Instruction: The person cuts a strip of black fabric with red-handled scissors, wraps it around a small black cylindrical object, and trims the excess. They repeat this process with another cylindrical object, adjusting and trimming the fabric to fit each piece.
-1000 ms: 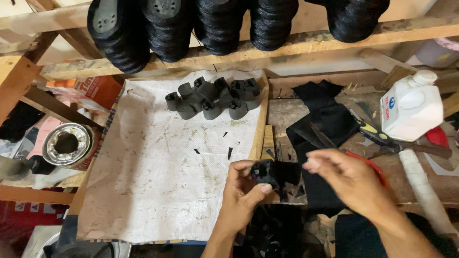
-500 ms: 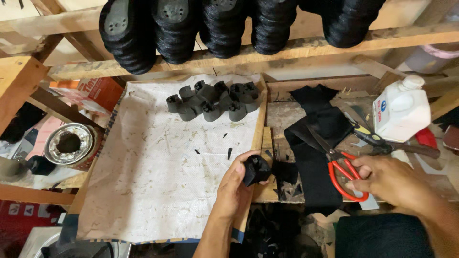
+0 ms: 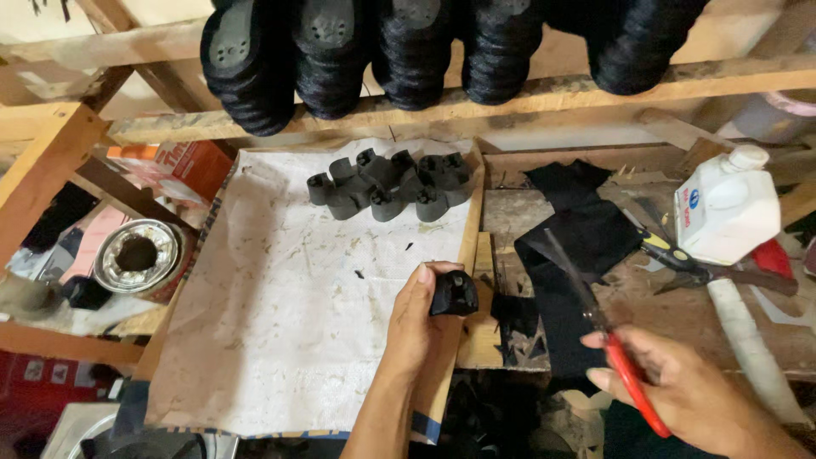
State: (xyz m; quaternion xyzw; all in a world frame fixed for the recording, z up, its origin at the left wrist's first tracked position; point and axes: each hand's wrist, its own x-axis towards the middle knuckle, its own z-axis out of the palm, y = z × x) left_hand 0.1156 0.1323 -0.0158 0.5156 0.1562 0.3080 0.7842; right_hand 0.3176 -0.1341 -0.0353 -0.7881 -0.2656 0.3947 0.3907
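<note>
My left hand (image 3: 418,327) grips a small black shoe heel (image 3: 453,295) at the right edge of a paper-covered board (image 3: 280,323). Off to the lower right, my right hand (image 3: 680,395) holds red-handled scissors (image 3: 608,344), blades pointing up and left over a piece of black fabric (image 3: 578,246). A cluster of several black heels (image 3: 387,184) lies at the far end of the board.
Stacks of black soles (image 3: 408,51) sit on a wooden shelf (image 3: 527,93) above. A white plastic bottle (image 3: 727,208) and a second pair of dark-handled scissors (image 3: 688,263) lie at the right. A round metal tin (image 3: 136,255) and an orange box (image 3: 174,166) sit at the left.
My right hand left the heel, went right to the red scissors and now holds them lifted over the fabric. My left hand keeps the heel, shifted slightly.
</note>
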